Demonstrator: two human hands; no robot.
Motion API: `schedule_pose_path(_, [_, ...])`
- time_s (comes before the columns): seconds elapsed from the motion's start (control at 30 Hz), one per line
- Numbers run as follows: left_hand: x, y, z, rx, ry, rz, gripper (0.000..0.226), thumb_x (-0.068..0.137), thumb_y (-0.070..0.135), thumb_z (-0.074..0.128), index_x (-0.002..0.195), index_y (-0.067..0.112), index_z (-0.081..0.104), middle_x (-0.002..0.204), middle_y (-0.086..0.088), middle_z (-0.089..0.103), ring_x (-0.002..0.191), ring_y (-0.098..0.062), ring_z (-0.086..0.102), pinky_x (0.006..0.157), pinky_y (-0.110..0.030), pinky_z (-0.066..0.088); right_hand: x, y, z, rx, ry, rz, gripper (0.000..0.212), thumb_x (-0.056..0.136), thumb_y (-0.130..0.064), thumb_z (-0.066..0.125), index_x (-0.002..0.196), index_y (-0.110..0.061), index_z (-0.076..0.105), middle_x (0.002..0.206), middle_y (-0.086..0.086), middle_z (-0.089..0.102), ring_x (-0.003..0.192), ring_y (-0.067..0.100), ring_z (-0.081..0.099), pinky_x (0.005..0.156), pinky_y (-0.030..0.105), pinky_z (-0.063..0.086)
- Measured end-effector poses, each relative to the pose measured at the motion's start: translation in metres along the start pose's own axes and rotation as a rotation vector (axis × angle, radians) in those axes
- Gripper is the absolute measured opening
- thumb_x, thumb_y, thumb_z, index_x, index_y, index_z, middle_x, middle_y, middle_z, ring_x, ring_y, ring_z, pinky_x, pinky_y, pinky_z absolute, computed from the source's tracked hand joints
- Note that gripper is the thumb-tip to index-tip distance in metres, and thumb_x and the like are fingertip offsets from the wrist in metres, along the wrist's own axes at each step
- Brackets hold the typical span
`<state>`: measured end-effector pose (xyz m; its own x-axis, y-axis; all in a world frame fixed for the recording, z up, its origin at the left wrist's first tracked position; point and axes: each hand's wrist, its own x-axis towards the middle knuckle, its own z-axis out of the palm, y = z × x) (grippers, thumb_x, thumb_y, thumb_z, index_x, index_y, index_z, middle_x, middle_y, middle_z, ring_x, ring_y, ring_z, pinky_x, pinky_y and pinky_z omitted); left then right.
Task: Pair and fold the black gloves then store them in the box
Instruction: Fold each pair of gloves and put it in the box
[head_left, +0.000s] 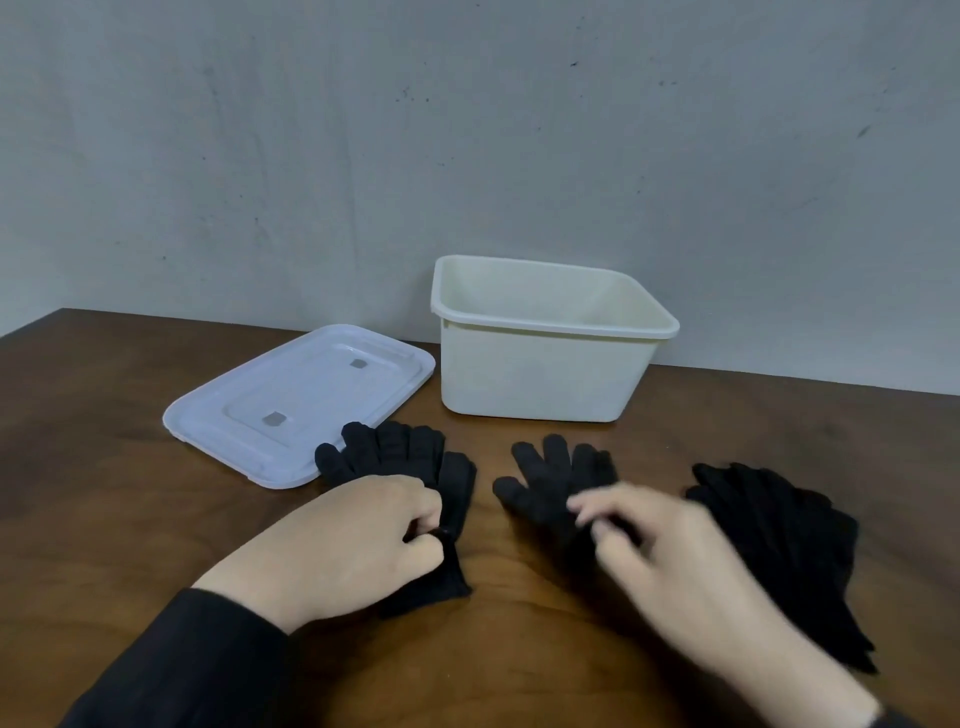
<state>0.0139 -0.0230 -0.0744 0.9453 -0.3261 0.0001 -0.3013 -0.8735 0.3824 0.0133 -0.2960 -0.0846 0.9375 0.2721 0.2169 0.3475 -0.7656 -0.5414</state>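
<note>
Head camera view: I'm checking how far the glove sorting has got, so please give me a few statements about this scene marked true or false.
1. The box stands open, with no glove showing inside. True.
2. The lid sits on the box. False: it lies flat on the table, left of the box.
3. The left hand pinches the left glove. True.
4. The right hand rests on the box rim. False: it is on the middle glove.
5. More black gloves lie at the right. True.
</note>
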Motion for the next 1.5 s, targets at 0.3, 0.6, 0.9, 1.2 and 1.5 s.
schedule_pose_path(0.3, [0.002, 0.028, 0.001, -0.360, 0.451, -0.008, 0.021, 0.093, 0.036, 0.046, 0.077, 0.022, 0.051, 0.072, -0.001, 0.057, 0.068, -0.017, 0.054, 0.057, -0.028, 0.043, -0.011, -0.012, 0.018, 0.138, 0.032, -0.033, 0.044, 0.080, -0.070, 0.045, 0.116, -0.051, 0.060, 0.118, -0.041, 0.056, 0.121, -0.016, 0.043, 0.097, 0.015, 0.038])
schedule_pose_path(0.6, [0.012, 0.065, 0.034, -0.313, 0.327, 0.280, 0.027, 0.099, 0.018, 0.044, 0.108, 0.037, 0.062, 0.103, 0.024, 0.059, 0.105, 0.001, 0.055, 0.088, -0.013, 0.041, -0.004, -0.029, 0.024, 0.699, 0.112, 0.067, 0.032, 0.099, -0.017, 0.054, 0.122, -0.036, 0.065, 0.111, -0.014, 0.071, 0.080, 0.017, 0.074, 0.070, 0.026, 0.058])
schedule_pose_path(0.9, [0.008, 0.041, 0.030, -0.165, 0.322, 0.234, 0.024, 0.089, 0.021, 0.044, 0.081, 0.036, 0.061, 0.081, 0.021, 0.059, 0.083, -0.001, 0.059, 0.072, -0.015, 0.047, 0.021, -0.040, -0.057, 0.512, 0.182, 0.075, 0.021, 0.098, -0.014, 0.053, 0.087, -0.017, 0.071, 0.085, -0.001, 0.074, 0.056, 0.026, 0.072, 0.061, 0.033, 0.056])
schedule_pose_path(1.2, [0.014, 0.033, 0.044, -0.053, 0.088, 0.266, 0.032, 0.099, 0.023, 0.044, 0.114, 0.036, 0.068, 0.117, 0.023, 0.058, 0.109, 0.004, 0.047, 0.103, -0.019, 0.036, 0.070, -0.054, -0.090, 0.229, 0.223, 0.011, 0.022, 0.097, -0.017, 0.053, 0.088, -0.027, 0.070, 0.084, -0.006, 0.073, 0.073, 0.005, 0.073, 0.052, 0.009, 0.044])
schedule_pose_path(1.5, [0.017, 0.036, 0.053, 0.009, 0.049, 0.318, 0.029, 0.099, 0.040, 0.049, 0.124, 0.036, 0.063, 0.117, 0.019, 0.056, 0.104, -0.002, 0.045, 0.098, -0.028, 0.038, -0.003, 0.000, 0.016, -0.086, 0.053, -0.153, 0.039, 0.090, -0.016, 0.065, 0.124, -0.033, 0.067, 0.126, -0.026, 0.057, 0.123, -0.015, 0.046, 0.109, 0.017, 0.037])
